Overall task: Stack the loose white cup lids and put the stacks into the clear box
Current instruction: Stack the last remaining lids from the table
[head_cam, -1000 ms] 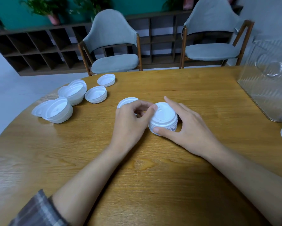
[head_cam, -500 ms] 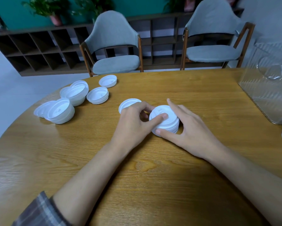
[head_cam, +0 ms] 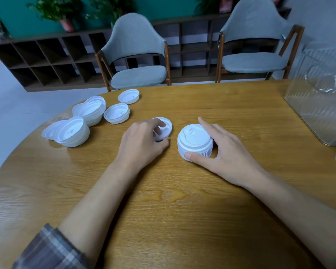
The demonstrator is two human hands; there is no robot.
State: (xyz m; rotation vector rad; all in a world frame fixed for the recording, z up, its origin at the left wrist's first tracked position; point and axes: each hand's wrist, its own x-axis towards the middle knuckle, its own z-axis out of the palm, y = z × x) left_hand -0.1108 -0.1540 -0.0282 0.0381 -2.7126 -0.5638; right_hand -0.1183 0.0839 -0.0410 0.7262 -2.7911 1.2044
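**Fingers (head_cam: 208,127) clamped, stack at risk**

Your right hand (head_cam: 229,154) pinches the stack (head_cam: 194,138), middle of the table (head_cam: 182,210); your left hand (head_cam: 141,142) grips one lid (head_cam: 166,127) beside it. Squeeze unevenly toward the box (head_cam: 318,113) at the right edge and lids could splay.

I see wooden table (head_cam: 182,210); beyond it two grey chairs (head_cam: 138,74), dark cubby shelf (head_cam: 46,61), potted plants (head_cam: 60,10), teal wall (head_cam: 163,5); pale floor (head_cam: 11,105) left of table.
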